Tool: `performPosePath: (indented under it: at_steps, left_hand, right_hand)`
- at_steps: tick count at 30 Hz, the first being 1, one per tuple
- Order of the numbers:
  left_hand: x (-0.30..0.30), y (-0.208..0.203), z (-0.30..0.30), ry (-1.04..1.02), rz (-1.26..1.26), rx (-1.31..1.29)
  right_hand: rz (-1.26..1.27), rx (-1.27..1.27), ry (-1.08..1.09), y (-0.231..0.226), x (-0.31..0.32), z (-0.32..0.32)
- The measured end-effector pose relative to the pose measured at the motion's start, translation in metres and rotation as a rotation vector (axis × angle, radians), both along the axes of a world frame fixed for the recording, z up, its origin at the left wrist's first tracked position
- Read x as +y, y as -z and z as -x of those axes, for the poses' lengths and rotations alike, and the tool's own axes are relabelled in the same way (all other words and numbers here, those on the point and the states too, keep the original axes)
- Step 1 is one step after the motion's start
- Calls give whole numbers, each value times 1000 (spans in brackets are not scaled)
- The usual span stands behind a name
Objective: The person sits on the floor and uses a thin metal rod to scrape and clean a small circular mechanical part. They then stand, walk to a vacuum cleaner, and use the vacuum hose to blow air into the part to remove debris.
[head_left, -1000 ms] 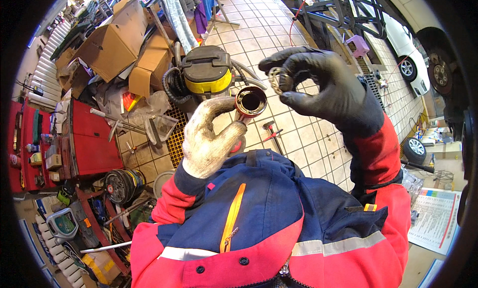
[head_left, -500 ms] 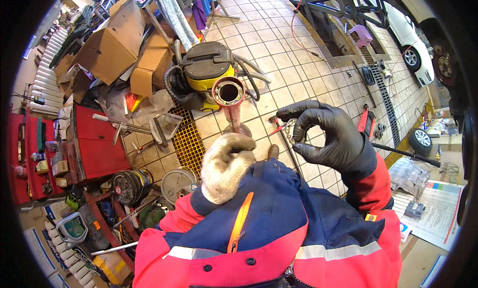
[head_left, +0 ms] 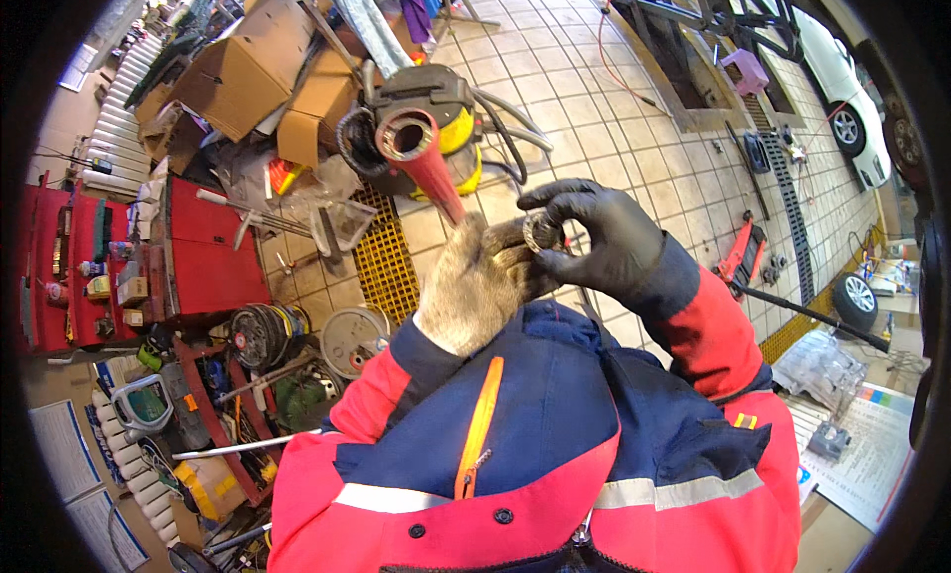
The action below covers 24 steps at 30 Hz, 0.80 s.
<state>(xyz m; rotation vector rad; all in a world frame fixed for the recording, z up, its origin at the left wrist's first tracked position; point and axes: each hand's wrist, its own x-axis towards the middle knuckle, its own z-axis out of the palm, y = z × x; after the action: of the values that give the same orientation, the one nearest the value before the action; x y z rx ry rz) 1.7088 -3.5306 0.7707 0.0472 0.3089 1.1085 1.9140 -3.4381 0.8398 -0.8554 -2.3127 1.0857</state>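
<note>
A small metal bearing ring [head_left: 536,232] is pinched between the thumb and forefinger of my right hand [head_left: 609,238], which wears a black glove. My left hand [head_left: 474,288], in a pale knit glove with a grimy palm, reaches toward it with fingers stretched out, their tips close against the ring. Whether they touch it I cannot tell. Just beyond my left hand rises a red metal tube [head_left: 428,172] with an open round top and a metal ring inside its mouth. Its lower end is hidden behind the glove.
A yellow and black vacuum cleaner [head_left: 421,98] stands behind the tube. Cardboard boxes [head_left: 243,78] pile up at far left, above a red tool cabinet [head_left: 208,246]. A yellow floor grate [head_left: 386,261] lies left of my hands. Rightward are a red floor jack [head_left: 741,251] and a white car [head_left: 827,68].
My left hand has uncurled and moved right, up to the bearing ring. My right hand has moved left with the ring. In the view, the tube's top has shifted left and up.
</note>
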Motion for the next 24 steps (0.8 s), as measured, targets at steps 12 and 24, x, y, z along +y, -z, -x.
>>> performPosePath:
  at_steps: [12, 24]
  left_hand:
    - [13, 48, -56, 49, 97, -76]
    - [12, 38, -70, 69, 107, -62]
  right_hand:
    - [-182, -62, 15, 32, -34, -34]
    - [-431, -128, 67, 48, -45, -37]
